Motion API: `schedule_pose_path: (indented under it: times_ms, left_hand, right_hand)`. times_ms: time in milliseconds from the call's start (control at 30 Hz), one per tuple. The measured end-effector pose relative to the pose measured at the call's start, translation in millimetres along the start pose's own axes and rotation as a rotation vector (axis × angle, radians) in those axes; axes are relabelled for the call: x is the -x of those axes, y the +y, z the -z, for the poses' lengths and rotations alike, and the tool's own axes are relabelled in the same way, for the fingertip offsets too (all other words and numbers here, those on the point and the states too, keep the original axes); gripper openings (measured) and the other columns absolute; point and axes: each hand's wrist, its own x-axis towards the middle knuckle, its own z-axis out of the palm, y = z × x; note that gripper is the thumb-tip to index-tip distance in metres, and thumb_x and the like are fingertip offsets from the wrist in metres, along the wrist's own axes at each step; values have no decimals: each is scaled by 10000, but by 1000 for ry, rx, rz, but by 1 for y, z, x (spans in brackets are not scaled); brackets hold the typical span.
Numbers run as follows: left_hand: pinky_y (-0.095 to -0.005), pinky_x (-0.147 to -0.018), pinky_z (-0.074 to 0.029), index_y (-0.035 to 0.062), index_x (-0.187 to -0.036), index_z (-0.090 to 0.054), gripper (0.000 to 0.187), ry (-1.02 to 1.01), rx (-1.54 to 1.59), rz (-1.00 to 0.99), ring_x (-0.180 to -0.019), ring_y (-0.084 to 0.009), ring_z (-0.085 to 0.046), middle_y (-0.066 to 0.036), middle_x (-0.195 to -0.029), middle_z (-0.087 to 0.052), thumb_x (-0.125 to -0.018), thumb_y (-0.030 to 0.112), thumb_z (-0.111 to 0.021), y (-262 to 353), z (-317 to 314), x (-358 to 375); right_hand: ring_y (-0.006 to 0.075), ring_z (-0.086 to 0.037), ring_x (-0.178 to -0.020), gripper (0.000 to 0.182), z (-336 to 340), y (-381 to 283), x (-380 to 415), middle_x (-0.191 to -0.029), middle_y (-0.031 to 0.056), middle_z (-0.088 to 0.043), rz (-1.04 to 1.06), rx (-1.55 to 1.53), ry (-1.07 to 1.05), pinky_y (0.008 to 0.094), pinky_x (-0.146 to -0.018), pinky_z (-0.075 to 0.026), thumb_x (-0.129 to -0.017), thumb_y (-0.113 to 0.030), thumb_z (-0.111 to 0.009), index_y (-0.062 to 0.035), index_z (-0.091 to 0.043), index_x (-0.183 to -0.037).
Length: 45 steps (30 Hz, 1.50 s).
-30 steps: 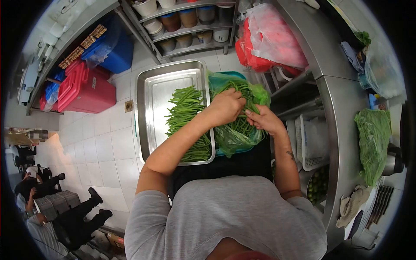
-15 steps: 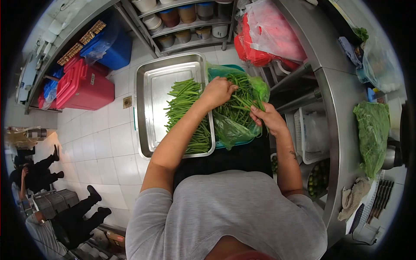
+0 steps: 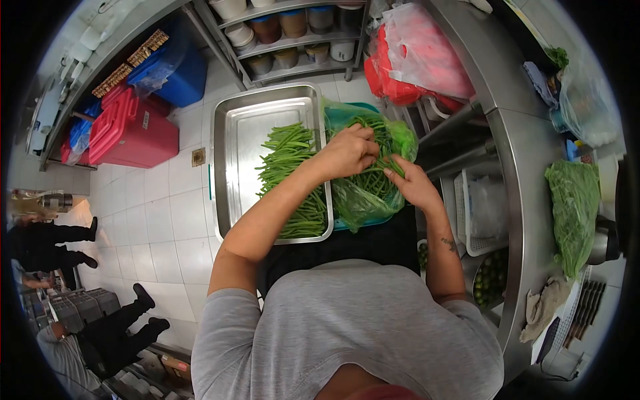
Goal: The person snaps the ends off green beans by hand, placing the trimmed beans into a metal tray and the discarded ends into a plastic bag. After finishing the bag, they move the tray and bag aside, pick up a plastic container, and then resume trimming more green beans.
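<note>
Red crate [image 3: 130,133], blue bin [image 3: 175,75] on floor; shelf jars [image 3: 293,23]; red bags [image 3: 413,57].

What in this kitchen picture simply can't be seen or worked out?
All in the head view:
- Left hand: its fingertips are buried among the beans in the bag, so its grip is unclear.
- Right hand: the palm side is turned away, though it pinches some beans.
- Tray: the forearm crosses its right side.
- Shelf tubs: too small to tell their contents.
- People at the left: cut off by the dark lens edge.
</note>
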Motion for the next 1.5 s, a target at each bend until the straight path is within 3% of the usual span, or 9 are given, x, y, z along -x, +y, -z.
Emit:
schedule_pose_path:
  times_ms: [133,333,800,933,967,1067,1167,1267,1500]
  left_hand:
    - [-365,-830,-432,42,-819,-669,125,24,122,37,-903,-275,-538,-92,-862,-566,-700,73,-692,5,-1,0]
    - [-399,-743,-425,6,-770,-611,58,132,124,46,-827,-318,-517,-126,-800,-530,-716,18,-624,10,-9,-2]
    - [-452,-705,-420,-7,-751,-581,44,679,-17,559,-781,-391,-514,-209,-798,-530,-752,35,-569,-22,-68,-13]
    - [-449,-702,-440,-13,-785,-618,182,433,75,604,-758,-389,-554,-206,-785,-556,-844,157,-591,-30,-26,2]
    - [-445,-701,-443,-13,-793,-625,207,363,66,594,-751,-384,-562,-199,-776,-560,-859,181,-594,-30,-18,3]
    - [-329,-604,-449,-1,-917,-653,260,337,286,484,-641,-203,-553,-78,-728,-568,-914,244,-568,-44,-20,13]
    - [-282,-578,-435,-3,-927,-629,223,85,686,677,-617,-115,-508,-36,-718,-552,-915,212,-572,-5,5,6]
    - [-317,-574,-448,-16,-863,-585,156,138,495,481,-571,-203,-519,-121,-682,-576,-863,139,-594,-11,-12,8]
    - [-279,-574,-447,-7,-800,-559,104,199,565,460,-612,-148,-552,-89,-728,-581,-847,71,-607,6,-11,6]
  right_hand:
    - [374,-607,-945,324,4,-8,5,-1005,236,-611,79,57,0,393,-778,-466,-898,-198,-566,-14,-524,-1162]
    - [410,-571,-991,335,-1,-9,5,-1020,248,-606,48,95,52,424,-820,-454,-905,-218,-541,-19,-522,-1173]
    - [452,-546,-1017,424,-34,-30,18,-1046,290,-590,-132,140,138,462,-842,-441,-914,-269,-519,24,-502,-1220]
    - [130,-508,-592,243,-38,-5,14,-734,30,-549,-211,-314,153,251,-538,-403,-948,-214,-507,2,-538,-1056]
    - [33,-349,-535,166,-27,-14,17,-682,-45,-425,-251,-578,56,191,-475,-291,-959,-193,-495,-41,-525,-1018]
    - [48,-378,-539,180,-16,-8,16,-694,-30,-449,-244,-601,18,211,-479,-316,-959,-206,-496,-35,-527,-1007]
    - [57,-404,-567,228,-18,-11,15,-708,-23,-466,-224,-617,-21,212,-509,-350,-962,-201,-492,-9,-538,-1078]
    - [70,-423,-583,261,-25,-5,9,-723,-14,-475,-174,-696,-93,221,-526,-372,-961,-196,-493,-1,-537,-1130]
    - [85,-436,-591,275,-28,-6,-6,-743,-3,-480,-205,-838,-124,228,-527,-377,-955,-198,-507,-3,-539,-1148]
